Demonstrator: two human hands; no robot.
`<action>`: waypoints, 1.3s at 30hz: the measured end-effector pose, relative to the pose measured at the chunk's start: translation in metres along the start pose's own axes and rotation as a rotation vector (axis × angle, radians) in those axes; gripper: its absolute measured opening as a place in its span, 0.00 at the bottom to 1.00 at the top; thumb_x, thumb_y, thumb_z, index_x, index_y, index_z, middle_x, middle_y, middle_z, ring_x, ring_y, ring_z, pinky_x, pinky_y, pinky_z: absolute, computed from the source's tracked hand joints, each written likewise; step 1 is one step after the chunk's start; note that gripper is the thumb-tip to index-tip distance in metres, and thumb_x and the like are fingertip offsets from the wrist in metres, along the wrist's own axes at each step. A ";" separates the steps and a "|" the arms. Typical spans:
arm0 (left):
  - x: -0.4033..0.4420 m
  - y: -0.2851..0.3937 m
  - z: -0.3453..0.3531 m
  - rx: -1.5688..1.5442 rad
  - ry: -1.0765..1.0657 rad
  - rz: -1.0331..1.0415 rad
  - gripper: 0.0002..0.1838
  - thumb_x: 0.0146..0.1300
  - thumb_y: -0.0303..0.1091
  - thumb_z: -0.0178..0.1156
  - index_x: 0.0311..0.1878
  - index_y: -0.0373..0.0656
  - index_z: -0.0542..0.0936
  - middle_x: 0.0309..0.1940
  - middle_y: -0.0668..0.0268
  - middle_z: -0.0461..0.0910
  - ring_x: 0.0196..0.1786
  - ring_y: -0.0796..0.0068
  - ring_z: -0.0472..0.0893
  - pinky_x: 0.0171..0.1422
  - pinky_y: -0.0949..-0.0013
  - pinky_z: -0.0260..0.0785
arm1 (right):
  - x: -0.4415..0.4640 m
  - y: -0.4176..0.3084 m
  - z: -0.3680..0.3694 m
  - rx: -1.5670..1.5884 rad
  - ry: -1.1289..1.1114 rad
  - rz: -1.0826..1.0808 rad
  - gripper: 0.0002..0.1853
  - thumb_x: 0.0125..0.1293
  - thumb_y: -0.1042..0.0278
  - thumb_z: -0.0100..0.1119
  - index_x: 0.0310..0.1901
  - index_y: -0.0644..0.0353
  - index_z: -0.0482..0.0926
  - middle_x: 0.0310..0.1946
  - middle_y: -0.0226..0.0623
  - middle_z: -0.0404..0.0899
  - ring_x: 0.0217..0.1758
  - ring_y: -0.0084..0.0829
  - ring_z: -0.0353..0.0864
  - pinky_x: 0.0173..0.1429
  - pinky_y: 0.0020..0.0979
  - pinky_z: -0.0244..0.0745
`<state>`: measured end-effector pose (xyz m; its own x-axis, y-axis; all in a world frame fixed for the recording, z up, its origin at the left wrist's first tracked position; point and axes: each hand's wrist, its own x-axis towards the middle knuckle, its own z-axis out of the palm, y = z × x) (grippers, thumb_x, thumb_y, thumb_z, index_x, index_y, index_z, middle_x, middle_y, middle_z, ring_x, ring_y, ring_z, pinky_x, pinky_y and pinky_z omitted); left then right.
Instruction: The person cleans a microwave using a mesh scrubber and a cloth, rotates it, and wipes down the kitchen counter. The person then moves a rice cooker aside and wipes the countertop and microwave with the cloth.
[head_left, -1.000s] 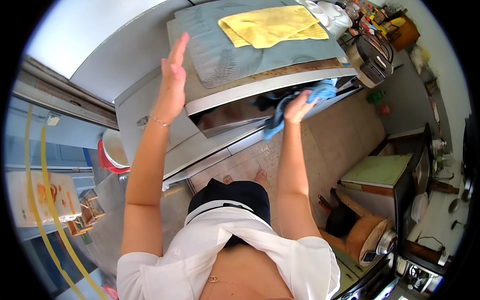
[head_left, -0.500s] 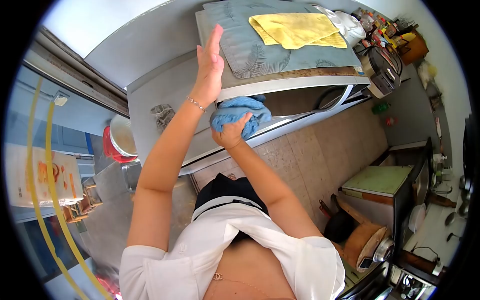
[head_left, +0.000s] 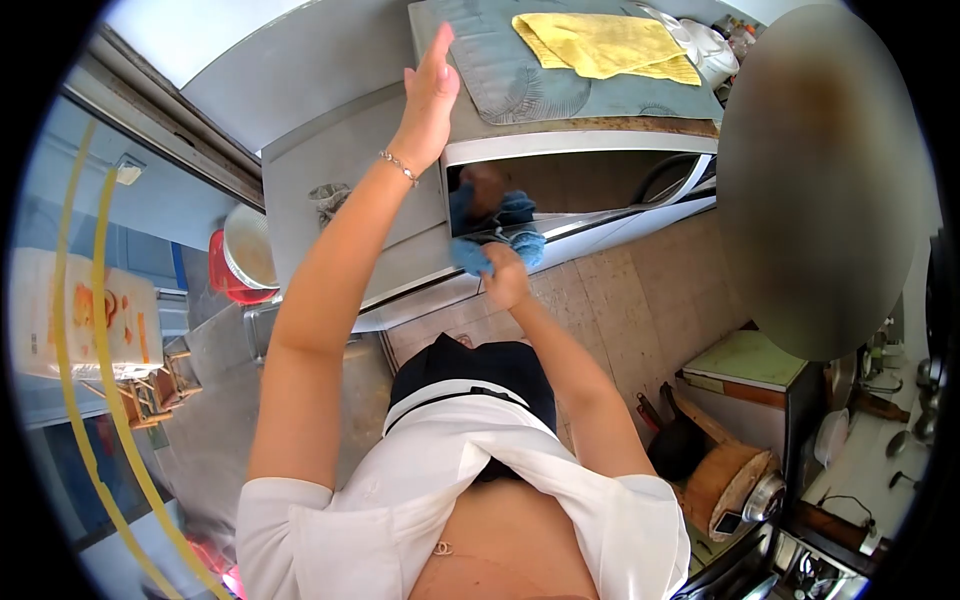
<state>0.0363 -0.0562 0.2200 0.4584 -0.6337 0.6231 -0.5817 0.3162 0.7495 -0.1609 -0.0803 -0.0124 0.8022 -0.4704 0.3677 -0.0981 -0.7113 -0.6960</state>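
Blue cloth (head_left: 468, 257) sits bunched at lower edge of glossy dark panel (head_left: 590, 182), long axis sideways, pointing end unclear; right hand (head_left: 508, 277) grips it, left hand (head_left: 430, 112) free, fingers straight.

Blurred oval (head_left: 822, 185) over upper right

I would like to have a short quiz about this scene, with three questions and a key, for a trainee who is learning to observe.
1. Which hand is on the blue cloth?
2. True or false: the yellow cloth hangs from the left hand.
3. Fill in the missing word: around the wrist of the left hand is a ____.

Key:
1. The right hand.
2. False; the yellow cloth lies on the mat.
3. bracelet
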 end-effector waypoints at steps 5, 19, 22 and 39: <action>-0.019 0.001 -0.010 0.034 0.115 -0.181 0.38 0.65 0.61 0.35 0.69 0.42 0.51 0.69 0.58 0.51 0.72 0.62 0.47 0.70 0.49 0.20 | 0.032 -0.047 -0.065 0.759 0.784 0.538 0.14 0.63 0.71 0.49 0.49 0.64 0.70 0.43 0.37 0.73 0.45 0.27 0.70 0.50 0.29 0.66; -0.058 -0.026 0.000 -0.016 0.004 -0.422 0.42 0.61 0.61 0.41 0.71 0.46 0.43 0.71 0.53 0.43 0.73 0.58 0.40 0.70 0.48 0.25 | 0.102 -0.144 -0.037 -0.060 0.747 -0.082 0.18 0.42 0.82 0.51 0.40 0.67 0.68 0.35 0.50 0.68 0.40 0.52 0.68 0.46 0.42 0.65; -0.056 -0.028 -0.001 -0.065 -0.002 -0.435 0.42 0.61 0.60 0.41 0.71 0.45 0.43 0.70 0.53 0.43 0.73 0.57 0.40 0.70 0.49 0.25 | 0.097 -0.147 -0.043 -0.078 0.554 -0.093 0.18 0.42 0.81 0.51 0.40 0.63 0.70 0.33 0.48 0.69 0.38 0.51 0.71 0.41 0.42 0.68; -0.052 -0.026 -0.010 0.160 -0.023 -0.425 0.41 0.58 0.64 0.45 0.70 0.51 0.50 0.69 0.51 0.46 0.73 0.54 0.40 0.68 0.39 0.26 | 0.100 -0.140 -0.079 0.649 0.376 0.315 0.06 0.58 0.72 0.58 0.33 0.66 0.79 0.20 0.23 0.74 0.23 0.14 0.67 0.27 0.20 0.65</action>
<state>0.0342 -0.0238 0.1705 0.6651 -0.6997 0.2608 -0.4425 -0.0879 0.8925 -0.1131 -0.0692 0.1706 0.5309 -0.8242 0.1970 0.1674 -0.1259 -0.9778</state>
